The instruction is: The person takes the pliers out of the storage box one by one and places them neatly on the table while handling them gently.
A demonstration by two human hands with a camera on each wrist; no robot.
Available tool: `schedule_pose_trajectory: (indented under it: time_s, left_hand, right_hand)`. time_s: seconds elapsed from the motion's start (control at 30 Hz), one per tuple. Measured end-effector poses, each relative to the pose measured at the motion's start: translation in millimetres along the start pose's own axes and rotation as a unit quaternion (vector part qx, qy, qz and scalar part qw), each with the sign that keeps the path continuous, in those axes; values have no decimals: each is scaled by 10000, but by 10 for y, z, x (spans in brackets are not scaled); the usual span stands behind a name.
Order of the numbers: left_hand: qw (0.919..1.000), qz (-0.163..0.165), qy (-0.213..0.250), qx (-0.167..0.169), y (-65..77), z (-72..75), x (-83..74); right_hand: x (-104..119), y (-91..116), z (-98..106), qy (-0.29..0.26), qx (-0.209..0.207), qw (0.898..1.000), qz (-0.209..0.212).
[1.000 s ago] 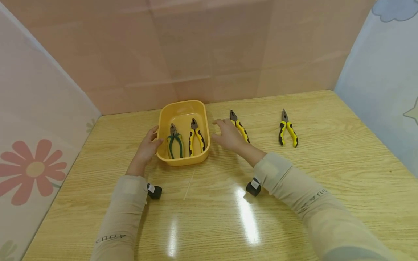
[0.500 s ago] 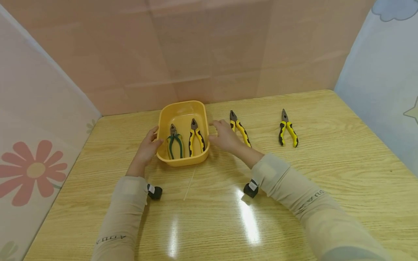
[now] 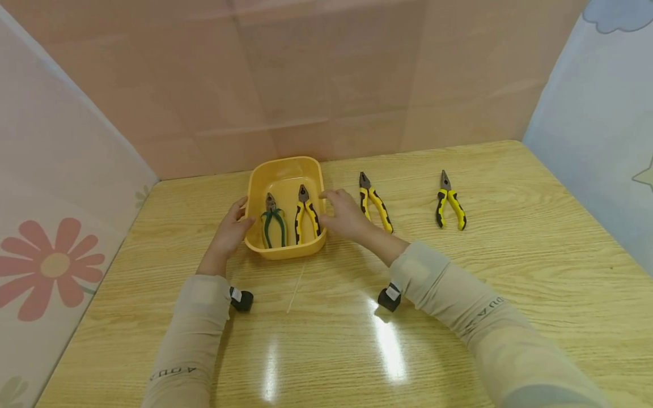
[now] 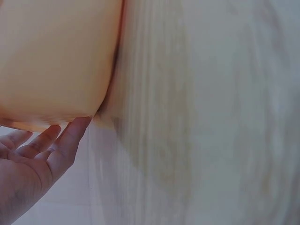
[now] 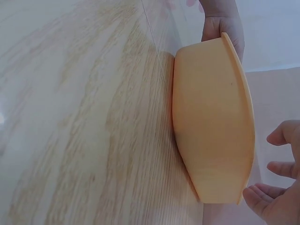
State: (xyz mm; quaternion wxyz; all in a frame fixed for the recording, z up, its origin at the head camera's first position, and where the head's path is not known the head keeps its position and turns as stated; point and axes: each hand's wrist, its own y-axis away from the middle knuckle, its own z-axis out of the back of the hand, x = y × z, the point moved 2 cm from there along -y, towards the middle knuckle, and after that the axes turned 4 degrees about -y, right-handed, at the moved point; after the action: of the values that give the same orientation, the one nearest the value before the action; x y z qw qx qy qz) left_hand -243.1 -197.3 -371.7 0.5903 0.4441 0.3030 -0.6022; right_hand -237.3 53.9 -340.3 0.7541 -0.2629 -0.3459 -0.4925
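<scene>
A yellow plastic basin stands at the back of the table, holding green-handled pliers and yellow-and-black pliers. My left hand holds its left side, the thumb over the rim; in the left wrist view its fingers rest against the outer wall. At the right rim is my right hand, thumb and fingers spread. Seen from the right wrist, those fingertips are right by the rim, with nothing held between them.
Right of the basin lie yellow-and-black pliers, and farther right another such pair of pliers. A thin pale strip shows on the table before the basin. A pink-brown backdrop rises behind.
My right hand has moved left from beside the nearer pliers to the basin's right rim, uncovering those pliers' handles. My left hand and the basin have stayed in place.
</scene>
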Motion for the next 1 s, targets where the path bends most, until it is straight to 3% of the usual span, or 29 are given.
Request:
schedule_pose_trajectory:
  time_s: [1.0]
  left_hand:
    - [10000,58,5,-11,-18,0,12]
  right_hand:
    - [204,-9,-150,80,235,9992,312]
